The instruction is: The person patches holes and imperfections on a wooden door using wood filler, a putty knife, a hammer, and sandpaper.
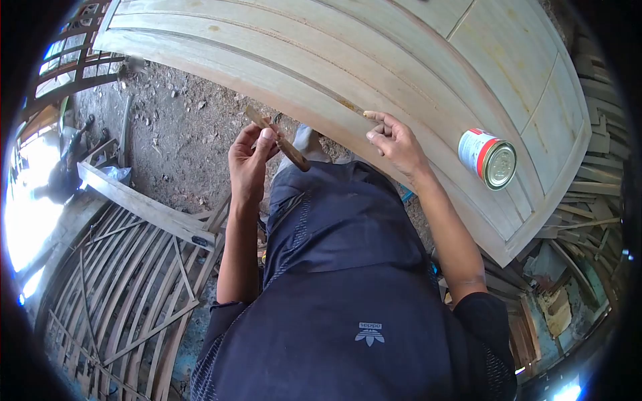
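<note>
Between thumb and fingers, my left hand [253, 150] grips a flat brown scraper [294, 155] with what looks like a wooden handle, slanting down to the right. My right hand [399, 144] is raised over the near edge of a pale wooden door panel [281, 50]. Its index finger is stretched out with tan paste on the tip, while the other fingers bend loosely around nothing. A brownish smear [348, 105] marks the panel's groove near that fingertip. To the right, a tin can [487, 159] with a red and white label rests on the panel.
Slatted wooden frames [134, 294] lie at lower left, beside a pale plank [144, 200]. Stacked wood strips [605, 154] border the panel on the right. Dirt ground [167, 134] with wood chips shows beyond my left hand.
</note>
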`<state>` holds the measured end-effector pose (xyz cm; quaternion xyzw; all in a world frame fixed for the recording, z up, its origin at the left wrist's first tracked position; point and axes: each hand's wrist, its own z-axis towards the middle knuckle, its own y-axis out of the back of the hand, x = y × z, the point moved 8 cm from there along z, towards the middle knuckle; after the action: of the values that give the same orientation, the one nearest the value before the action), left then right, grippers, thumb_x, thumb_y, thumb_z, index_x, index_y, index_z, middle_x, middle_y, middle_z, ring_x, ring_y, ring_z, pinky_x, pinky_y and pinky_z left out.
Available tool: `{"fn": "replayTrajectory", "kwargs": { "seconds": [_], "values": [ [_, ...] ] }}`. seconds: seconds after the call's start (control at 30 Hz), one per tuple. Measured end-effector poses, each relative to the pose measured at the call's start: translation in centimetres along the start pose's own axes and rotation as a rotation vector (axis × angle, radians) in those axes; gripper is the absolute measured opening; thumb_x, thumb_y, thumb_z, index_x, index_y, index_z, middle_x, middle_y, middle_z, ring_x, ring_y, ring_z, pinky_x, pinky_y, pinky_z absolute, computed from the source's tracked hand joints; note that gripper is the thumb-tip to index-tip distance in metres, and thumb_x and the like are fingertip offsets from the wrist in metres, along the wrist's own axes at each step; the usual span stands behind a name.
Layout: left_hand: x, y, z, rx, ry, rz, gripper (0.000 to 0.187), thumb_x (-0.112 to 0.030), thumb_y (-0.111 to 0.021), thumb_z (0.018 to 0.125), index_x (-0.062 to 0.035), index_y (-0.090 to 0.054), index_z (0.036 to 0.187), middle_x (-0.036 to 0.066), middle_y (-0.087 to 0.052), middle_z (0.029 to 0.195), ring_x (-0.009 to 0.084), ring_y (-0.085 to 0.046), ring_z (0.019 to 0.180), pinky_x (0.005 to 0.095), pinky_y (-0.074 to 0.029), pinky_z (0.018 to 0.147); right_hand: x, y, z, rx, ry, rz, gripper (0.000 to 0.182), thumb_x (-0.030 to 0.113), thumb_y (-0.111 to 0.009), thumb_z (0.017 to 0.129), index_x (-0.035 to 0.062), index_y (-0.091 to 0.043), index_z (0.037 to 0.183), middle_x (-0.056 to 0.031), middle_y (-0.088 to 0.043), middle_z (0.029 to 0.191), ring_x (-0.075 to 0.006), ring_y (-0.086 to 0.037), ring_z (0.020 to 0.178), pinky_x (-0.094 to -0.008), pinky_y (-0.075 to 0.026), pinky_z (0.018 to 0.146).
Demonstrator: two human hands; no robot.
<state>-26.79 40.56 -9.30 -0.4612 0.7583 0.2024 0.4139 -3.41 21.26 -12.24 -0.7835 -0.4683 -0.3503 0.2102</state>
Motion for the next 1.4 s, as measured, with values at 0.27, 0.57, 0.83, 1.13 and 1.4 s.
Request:
{"fn": "replayTrajectory", "kwargs": {
  "seconds": [0.27, 0.57, 0.83, 1.13, 1.4],
  "values": [
    [-0.1, 0.6, 0.0, -0.012, -0.030, -0.039, 0.032, -0.020, -0.067, 0.102, -0.0004, -0.064, 0.128, 0.007, -0.071, 0.112, 0.0156, -0.069, 0.103, 0.0322, -0.058, 0.091, 0.8, -1.4, 0.8, -0.020, 0.073, -0.166, 0.051, 0.012, -0.068, 0.093, 0.0029, -0.057, 0.142, 0.0033, -0.062, 0.080, -0.0053, -0.052, 0.070, -0.0241, -0.045, 0.067],
    [-0.1, 0.4, 0.1, -0.003, -0.036, -0.051, 0.035, -0.022, -0.069, 0.101, -0.0007, -0.064, 0.128, 0.006, -0.070, 0.113, 0.0149, -0.069, 0.103, 0.0309, -0.058, 0.091, 4.6, -1.3, -1.0, -0.179, 0.360, -1.068, 0.050, 0.017, -0.068, 0.089, 0.0101, -0.063, 0.138, -0.0129, -0.068, 0.078, -0.0284, -0.066, 0.069, -0.0419, -0.054, 0.072],
    [-0.9, 0.6, 0.0, -0.030, -0.046, -0.052, 0.035, -0.021, -0.068, 0.102, 0.0012, -0.063, 0.128, 0.008, -0.070, 0.113, 0.0166, -0.070, 0.102, 0.0323, -0.059, 0.092, 3.7, -0.3, -0.2, -0.090, 0.216, -0.837, 0.049, 0.019, -0.069, 0.088, 0.0140, -0.065, 0.136, -0.0142, -0.067, 0.071, -0.0323, -0.066, 0.067, -0.0442, -0.054, 0.070],
    [-0.8, 0.4, 0.1, -0.023, -0.044, -0.061, 0.036, -0.020, -0.068, 0.102, 0.0023, -0.062, 0.130, 0.009, -0.070, 0.113, 0.0175, -0.070, 0.102, 0.0328, -0.059, 0.092, 5.5, -0.4, -0.9, -0.107, 0.314, -1.113, 0.043, 0.019, -0.067, 0.089, 0.0150, -0.069, 0.132, -0.0191, -0.071, 0.079, -0.0366, -0.070, 0.076, -0.0464, -0.056, 0.075],
    [-0.9, 0.3, 0.4, -0.024, -0.061, -0.062, 0.037, -0.020, -0.068, 0.101, 0.0023, -0.062, 0.130, 0.009, -0.070, 0.113, 0.0168, -0.070, 0.102, 0.0324, -0.059, 0.092, 5.5, -0.3, 1.6, -0.007, 0.342, -0.925, 0.044, 0.020, -0.067, 0.089, 0.0200, -0.069, 0.133, -0.0193, -0.072, 0.083, -0.0364, -0.071, 0.079, -0.0463, -0.057, 0.076]
  ]
}}
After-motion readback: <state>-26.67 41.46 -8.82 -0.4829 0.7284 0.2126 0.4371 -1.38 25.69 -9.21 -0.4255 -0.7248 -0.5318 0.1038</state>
